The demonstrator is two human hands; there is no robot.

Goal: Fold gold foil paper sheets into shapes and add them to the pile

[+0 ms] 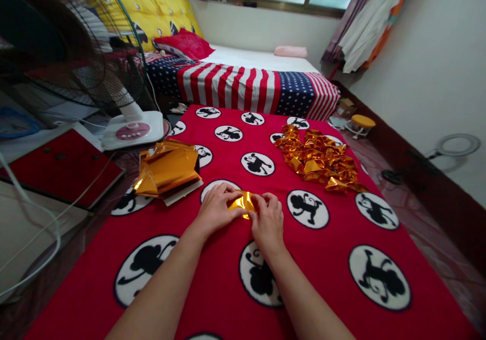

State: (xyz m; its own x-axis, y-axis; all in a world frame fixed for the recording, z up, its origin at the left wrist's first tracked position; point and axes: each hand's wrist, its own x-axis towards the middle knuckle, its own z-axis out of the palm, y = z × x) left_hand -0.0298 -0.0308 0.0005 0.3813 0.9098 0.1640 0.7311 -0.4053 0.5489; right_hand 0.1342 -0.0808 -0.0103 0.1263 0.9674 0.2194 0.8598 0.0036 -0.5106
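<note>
Between my two hands, a small sheet of shiny gold foil paper lies low over the red cloth, its surface bent and catching light. The fingers of my left hand close on its left end, thumb nearer me. At the opposite end my right hand pinches the foil with thumb and fingers. A stack of flat gold foil sheets rests on the cloth to the left. Over on the right is a heap of folded gold foil pieces.
The red cloth with monkey circles covers the table. An electric fan stands at the left, beside a dark red panel and a white cable. Behind are a bed, a yellow stool and a ring light.
</note>
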